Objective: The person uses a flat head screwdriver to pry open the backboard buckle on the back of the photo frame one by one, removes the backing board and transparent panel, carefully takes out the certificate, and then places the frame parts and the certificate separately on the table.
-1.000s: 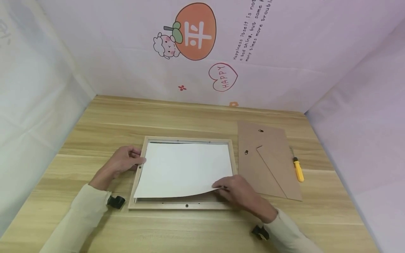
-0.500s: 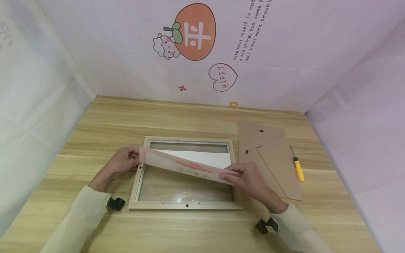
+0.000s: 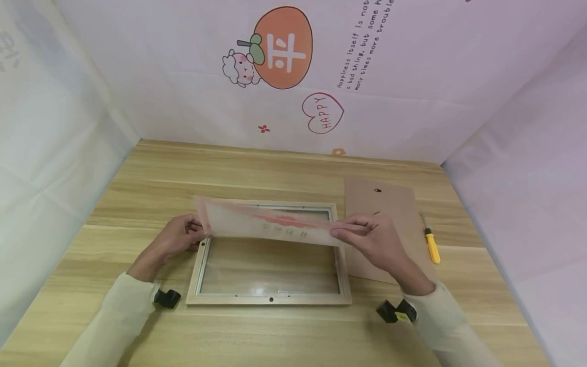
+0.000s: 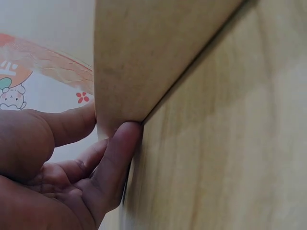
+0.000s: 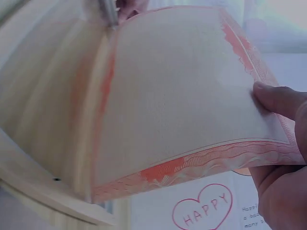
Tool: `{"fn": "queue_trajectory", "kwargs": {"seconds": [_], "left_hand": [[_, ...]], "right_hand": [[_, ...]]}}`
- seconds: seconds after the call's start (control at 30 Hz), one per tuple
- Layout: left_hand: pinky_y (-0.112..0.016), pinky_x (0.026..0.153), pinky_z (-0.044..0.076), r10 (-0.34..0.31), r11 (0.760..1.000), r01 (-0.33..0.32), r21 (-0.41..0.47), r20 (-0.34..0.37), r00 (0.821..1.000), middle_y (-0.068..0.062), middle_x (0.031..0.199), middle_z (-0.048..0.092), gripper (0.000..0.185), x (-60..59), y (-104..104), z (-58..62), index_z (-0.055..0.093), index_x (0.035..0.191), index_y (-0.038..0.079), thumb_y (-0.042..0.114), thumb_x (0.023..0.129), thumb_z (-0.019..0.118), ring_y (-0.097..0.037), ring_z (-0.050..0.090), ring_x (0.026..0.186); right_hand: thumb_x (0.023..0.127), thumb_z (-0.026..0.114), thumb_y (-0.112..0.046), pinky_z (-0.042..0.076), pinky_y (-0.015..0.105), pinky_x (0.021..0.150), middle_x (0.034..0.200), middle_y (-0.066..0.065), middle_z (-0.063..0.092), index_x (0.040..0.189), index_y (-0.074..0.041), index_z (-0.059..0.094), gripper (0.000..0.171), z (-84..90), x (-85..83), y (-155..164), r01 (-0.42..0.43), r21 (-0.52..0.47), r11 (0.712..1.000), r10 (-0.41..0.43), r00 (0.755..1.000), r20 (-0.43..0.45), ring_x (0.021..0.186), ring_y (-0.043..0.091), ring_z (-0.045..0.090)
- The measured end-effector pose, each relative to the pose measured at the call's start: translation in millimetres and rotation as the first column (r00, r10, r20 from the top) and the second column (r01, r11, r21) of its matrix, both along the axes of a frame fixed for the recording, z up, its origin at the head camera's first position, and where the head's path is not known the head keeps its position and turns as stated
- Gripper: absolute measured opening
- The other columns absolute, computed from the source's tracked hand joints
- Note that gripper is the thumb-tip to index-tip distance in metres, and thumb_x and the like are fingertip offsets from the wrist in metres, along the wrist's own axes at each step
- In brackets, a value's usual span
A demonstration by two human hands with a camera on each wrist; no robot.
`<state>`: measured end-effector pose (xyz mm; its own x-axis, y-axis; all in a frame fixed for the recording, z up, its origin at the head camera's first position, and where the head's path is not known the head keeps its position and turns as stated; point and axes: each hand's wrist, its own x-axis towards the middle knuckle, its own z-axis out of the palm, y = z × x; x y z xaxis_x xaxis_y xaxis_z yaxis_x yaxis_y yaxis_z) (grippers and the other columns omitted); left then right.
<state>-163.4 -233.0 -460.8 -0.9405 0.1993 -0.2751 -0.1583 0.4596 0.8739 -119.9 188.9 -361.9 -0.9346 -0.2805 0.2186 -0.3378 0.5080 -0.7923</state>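
A cream sheet of paper [image 3: 270,224] with an orange-red border hangs tilted above a light wooden picture frame [image 3: 270,299] that lies flat on the table. My left hand [image 3: 181,237] pinches the sheet's left end beside the frame's left rail. My right hand [image 3: 373,239] pinches its right end, over the frame's right rail. In the right wrist view the sheet [image 5: 192,96] curves away from my right hand [image 5: 283,139], printed face showing. In the left wrist view my left hand [image 4: 62,167] holds a corner of the sheet [image 4: 144,57] between thumb and finger. The glass [image 3: 270,265] in the frame lies bare.
A brown backing board [image 3: 390,196] lies to the right of the frame, partly hidden by my right hand. A yellow-handled tool [image 3: 432,248] lies beyond it near the table's right edge. Pale curtain walls close in the table on three sides.
The sheet lay in the frame with one corner raised; my right hand lifted it up and away from me, baring the glass. My left hand went from the frame's rail to the sheet's left end.
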Motion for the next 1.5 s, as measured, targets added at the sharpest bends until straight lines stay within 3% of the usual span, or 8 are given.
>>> {"fn": "queue_trajectory", "kwargs": {"seconds": [0.17, 0.4, 0.53, 0.8, 1.0, 1.27, 1.5], "left_hand": [[-0.027, 0.067, 0.060, -0.005, 1.000, 0.004, -0.010, -0.012, 1.000, -0.015, 0.103, 0.060, 0.029, 1.9, 1, -0.6, 0.052, 0.118, -0.010, 0.007, 0.097, 0.060, -0.013, 0.062, 0.080], [-0.028, 0.068, 0.060, -0.027, 0.999, 0.027, -0.024, -0.008, 1.000, -0.018, 0.104, 0.060, 0.033, 4.9, -1, -1.2, 0.051, 0.121, -0.011, 0.009, 0.096, 0.061, -0.016, 0.062, 0.082], [-0.029, 0.070, 0.060, -0.039, 0.999, 0.039, -0.035, -0.003, 0.999, -0.020, 0.108, 0.058, 0.039, 6.2, -3, -0.8, 0.050, 0.125, -0.012, 0.011, 0.096, 0.061, -0.018, 0.062, 0.086], [-0.029, 0.073, 0.061, -0.051, 0.998, 0.050, -0.042, -0.003, 0.999, -0.023, 0.114, 0.056, 0.042, 11.0, -4, 0.7, 0.048, 0.128, -0.012, 0.013, 0.097, 0.062, -0.021, 0.063, 0.091], [-0.030, 0.072, 0.061, -0.052, 0.998, 0.052, -0.043, -0.008, 0.999, -0.022, 0.113, 0.058, 0.042, 14.1, -4, 1.2, 0.048, 0.129, -0.011, 0.013, 0.097, 0.062, -0.020, 0.063, 0.090], [-0.030, 0.072, 0.061, -0.057, 0.998, 0.057, -0.037, -0.012, 0.998, -0.022, 0.113, 0.058, 0.042, 14.3, -5, 2.3, 0.048, 0.129, -0.010, 0.013, 0.097, 0.062, -0.020, 0.063, 0.089], [-0.030, 0.073, 0.061, -0.066, 0.998, 0.066, -0.024, -0.010, 0.998, -0.022, 0.114, 0.057, 0.044, 13.9, -6, -1.3, 0.047, 0.130, -0.011, 0.014, 0.097, 0.061, -0.020, 0.064, 0.089]], "right_hand": [[0.085, 0.077, -0.009, 0.058, 0.016, 0.070, 0.090, 0.015, 0.076, 0.093, 0.001, 0.076, 0.013, 16.8, -10.6, 1, 0.012, -0.071, 0.997, -0.013, 1.000, -0.013, 0.084, -0.002, 0.070], [0.087, 0.076, -0.015, 0.058, 0.019, 0.067, 0.084, -0.011, 0.076, 0.097, 0.004, 0.074, 0.021, 43.3, -40.9, 4, 0.026, -0.099, 0.995, -0.024, 0.999, 0.022, 0.078, 0.002, 0.072], [0.088, 0.076, -0.020, 0.060, 0.024, 0.063, 0.083, -0.010, 0.076, 0.103, 0.004, 0.072, 0.030, 51.0, -67.5, 5, 0.044, -0.135, 0.990, -0.031, 0.995, 0.098, 0.072, 0.009, 0.073], [0.089, 0.074, -0.016, 0.060, 0.026, 0.062, 0.084, -0.001, 0.075, 0.106, 0.005, 0.072, 0.027, 46.1, -134.8, 2, 0.048, -0.261, 0.964, -0.001, 0.984, 0.178, 0.067, 0.013, 0.071], [0.089, 0.072, -0.009, 0.060, 0.026, 0.061, 0.086, 0.001, 0.075, 0.102, -0.002, 0.075, 0.015, 42.7, -172.1, -3, 0.042, -0.333, 0.942, 0.045, 0.968, 0.249, 0.067, 0.013, 0.071], [0.089, 0.072, -0.011, 0.060, 0.026, 0.064, 0.099, 0.002, 0.072, 0.109, -0.002, 0.073, 0.021, 32.0, -209.6, -11, 0.067, -0.293, 0.954, 0.029, 0.950, 0.312, 0.072, 0.013, 0.071], [0.090, 0.072, -0.014, 0.060, 0.025, 0.066, 0.111, 0.006, 0.068, 0.117, 0.000, 0.069, 0.031, 26.7, -227.1, -16, 0.065, -0.202, 0.977, 0.007, 0.942, 0.335, 0.073, 0.013, 0.071]]}}
